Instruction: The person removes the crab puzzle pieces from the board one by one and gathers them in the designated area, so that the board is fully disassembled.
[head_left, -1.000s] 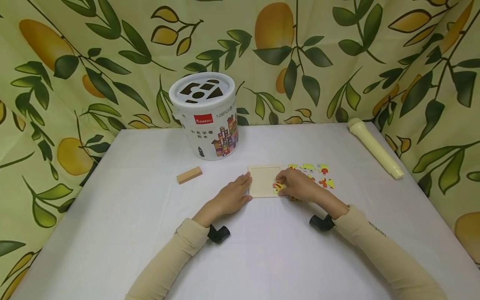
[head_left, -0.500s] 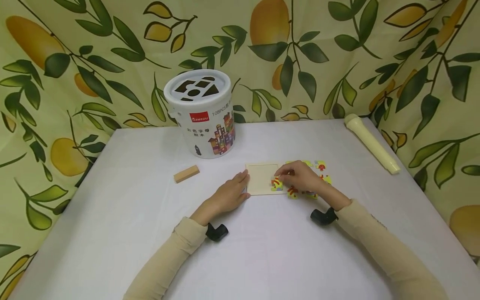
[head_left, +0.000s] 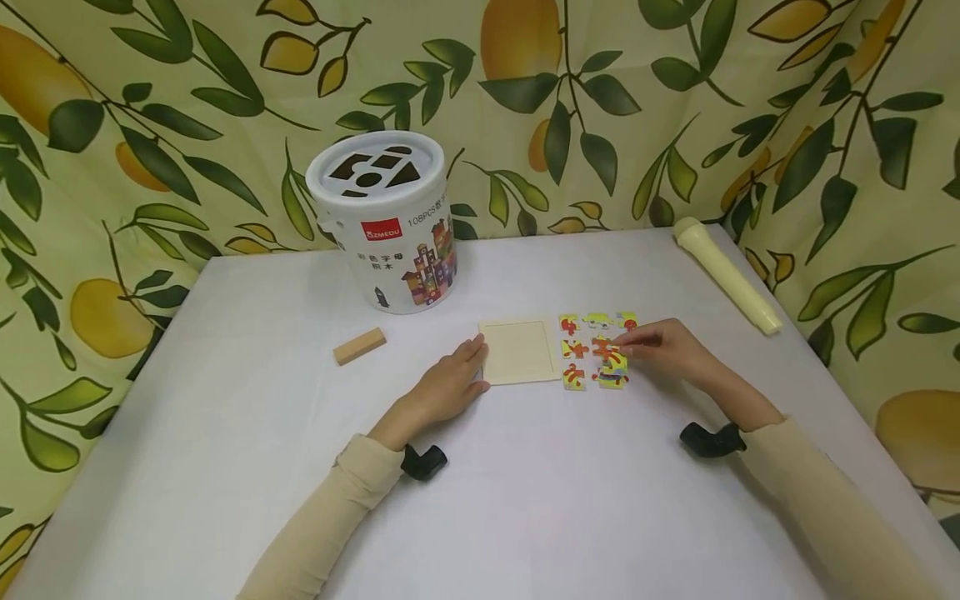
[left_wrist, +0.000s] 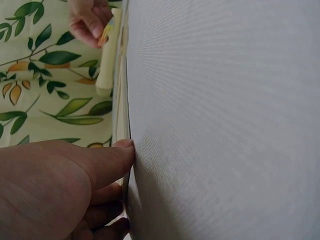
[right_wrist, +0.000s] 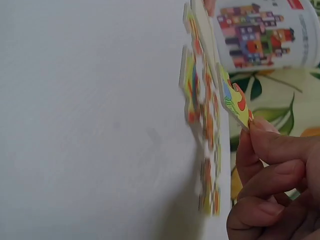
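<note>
My left hand point(head_left: 442, 387) rests at the left side of a shallow square wooden puzzle board point(head_left: 517, 354). Its thumb and fingers touch the edge, as the left wrist view point(left_wrist: 65, 185) also has it. Right of the board lie several red-and-yellow jigsaw pieces point(head_left: 574, 377) in loose rows. Above their right side, my right hand point(head_left: 671, 354) pinches one jigsaw piece point(right_wrist: 232, 97) between thumb and finger. That piece is tilted and raised off the table, with a blue and green patch on it.
A white block bucket point(head_left: 386, 225) with a cut-out lid stands at the back. Left of the board lies a small wooden block point(head_left: 360, 346). A cream microphone-shaped object point(head_left: 727, 275) lies at the back right. Patterned cloth point(head_left: 525, 125) hangs behind the white table point(head_left: 487, 517).
My right hand has moved right, from over the board to above the loose pieces, carrying the jigsaw piece with it. The left hand stays at the board; the head view has shifted slightly.
</note>
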